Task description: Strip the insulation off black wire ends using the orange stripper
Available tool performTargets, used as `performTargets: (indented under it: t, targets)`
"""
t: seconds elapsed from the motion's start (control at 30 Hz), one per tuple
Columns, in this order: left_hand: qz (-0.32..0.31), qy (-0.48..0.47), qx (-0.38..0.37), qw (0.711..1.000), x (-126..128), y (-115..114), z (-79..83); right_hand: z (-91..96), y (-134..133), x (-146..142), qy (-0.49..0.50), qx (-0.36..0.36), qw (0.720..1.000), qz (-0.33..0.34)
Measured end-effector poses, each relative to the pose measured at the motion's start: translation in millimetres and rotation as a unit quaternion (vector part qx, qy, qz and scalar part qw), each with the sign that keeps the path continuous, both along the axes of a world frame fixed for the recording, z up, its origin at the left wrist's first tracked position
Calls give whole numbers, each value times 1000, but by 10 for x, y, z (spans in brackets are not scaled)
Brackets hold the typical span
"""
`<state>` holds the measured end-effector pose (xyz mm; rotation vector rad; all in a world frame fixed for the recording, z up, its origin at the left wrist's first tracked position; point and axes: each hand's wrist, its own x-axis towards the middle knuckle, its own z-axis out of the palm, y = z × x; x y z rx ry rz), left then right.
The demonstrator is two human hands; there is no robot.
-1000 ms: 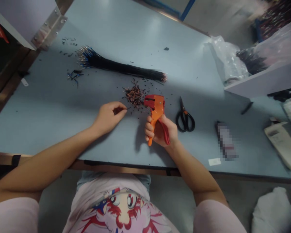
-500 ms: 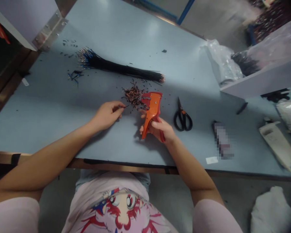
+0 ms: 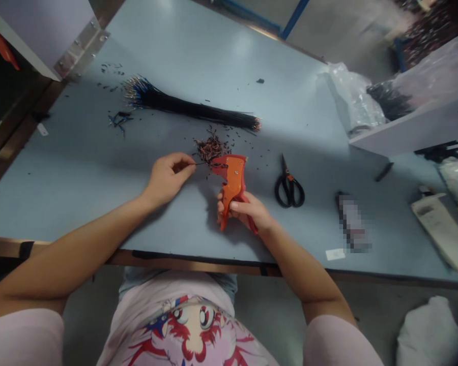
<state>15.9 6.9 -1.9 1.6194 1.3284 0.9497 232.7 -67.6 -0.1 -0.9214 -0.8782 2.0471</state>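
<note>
One black wire (image 3: 200, 163) mid-frame, pinched thumb-to-finger by the left hand (image 3: 164, 178), apparently so its end lines up with the mouth of the orange wire stripper (image 3: 234, 175). Right hand (image 3: 247, 207) curls round the handles, mouth facing left; scraps (image 3: 210, 147) pile just above, probably where they drop.

Blue table (image 3: 80, 173), dark strip along near edge, carries black wire bundle (image 3: 198, 108) lying crosswise toward the back, blue and metal ends left, coppery ends right. Just in front of bundle: scrap pile (image 3: 209, 147), loose bits strewn around; near its left end, blue-tipped pieces (image 3: 119, 121) and black bits (image 3: 112, 66). Scissors (image 3: 289, 190) lie right of pile, points away from near edge; farther right, pixelated item (image 3: 353, 221), white label (image 3: 335, 254) just beside it, black stick (image 3: 384, 172), pale pack (image 3: 438, 223).
</note>
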Motion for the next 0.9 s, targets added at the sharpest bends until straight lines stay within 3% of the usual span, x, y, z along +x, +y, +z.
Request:
performTargets:
  t: [0.27, 0.9]
  targets:
    - [-5, 98, 72, 993, 12, -58, -6, -19, 4, 4, 0, 3, 1000, 7]
    - [-43, 78, 73, 993, 26, -93, 20, -19, -45, -21, -24, -20, 999, 20]
